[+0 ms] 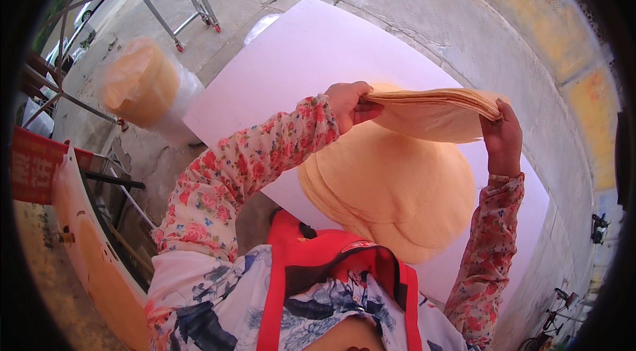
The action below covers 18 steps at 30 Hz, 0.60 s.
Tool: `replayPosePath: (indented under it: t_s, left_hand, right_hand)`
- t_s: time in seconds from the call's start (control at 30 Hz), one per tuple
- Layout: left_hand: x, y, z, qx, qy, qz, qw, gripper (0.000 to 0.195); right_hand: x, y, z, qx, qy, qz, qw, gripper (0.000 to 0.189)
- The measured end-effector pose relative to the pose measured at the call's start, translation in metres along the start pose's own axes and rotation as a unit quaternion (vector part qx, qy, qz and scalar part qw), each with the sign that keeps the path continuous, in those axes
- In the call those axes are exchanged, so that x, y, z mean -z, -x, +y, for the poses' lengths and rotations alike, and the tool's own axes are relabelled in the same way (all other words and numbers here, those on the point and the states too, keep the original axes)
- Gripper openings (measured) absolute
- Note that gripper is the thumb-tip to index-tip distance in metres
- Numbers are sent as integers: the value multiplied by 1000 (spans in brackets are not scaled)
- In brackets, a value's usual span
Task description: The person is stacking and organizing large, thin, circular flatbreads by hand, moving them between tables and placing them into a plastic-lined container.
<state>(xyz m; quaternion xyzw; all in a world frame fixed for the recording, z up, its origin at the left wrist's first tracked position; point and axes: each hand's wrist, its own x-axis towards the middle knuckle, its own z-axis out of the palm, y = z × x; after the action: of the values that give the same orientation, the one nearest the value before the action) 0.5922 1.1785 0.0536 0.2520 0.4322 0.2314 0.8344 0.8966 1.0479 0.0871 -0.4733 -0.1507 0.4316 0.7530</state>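
A thick batch of thin, round, tan flatbread sheets point(432, 107) is gripped at both ends, lifted above the table with its layered edge towards me. My left hand point(350, 102) pinches its left end, thumb on top and fingers beneath. At the right end, my right hand point(502, 130) clasps the layers between thumb and fingers. Beneath lies a broad pile of similar round sheets point(392, 187), fanned unevenly so that several rims show. The held batch hides the far part of this pile. A white tabletop point(298, 67) carries the pile.
Left of the table, more tan sheets point(144, 82) stand wrapped in clear plastic. A metal frame on red-wheeled casters point(198, 13) is beyond them. A board with a tan surface point(94, 241) leans near my left side. Concrete ground point(497, 52) surrounds the table; a bicycle point(551, 321) stands at far right.
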Motion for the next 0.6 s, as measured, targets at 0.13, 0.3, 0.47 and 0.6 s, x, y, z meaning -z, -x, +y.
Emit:
replayPosePath:
  t_s: [0.13, 0.3, 0.47, 0.6]
  left_hand:
    - [32, 66, 160, -171, -41, -6, 984, 20]
    - [116, 81, 226, -343, -112, -16, 933, 18]
    - [256, 46, 217, -292, -135, 111, 940, 19]
    - [374, -19, 121, -107, -166, 270, 942, 16]
  right_hand:
    - [-154, -16, -26, 58, -24, -120, 991, 21]
    - [-234, -1, 59, 35, -77, -181, 980, 37]
    - [-253, 24, 247, -169, -116, -71, 976, 25]
    - [-217, 35, 389, -280, -47, 15, 959, 22]
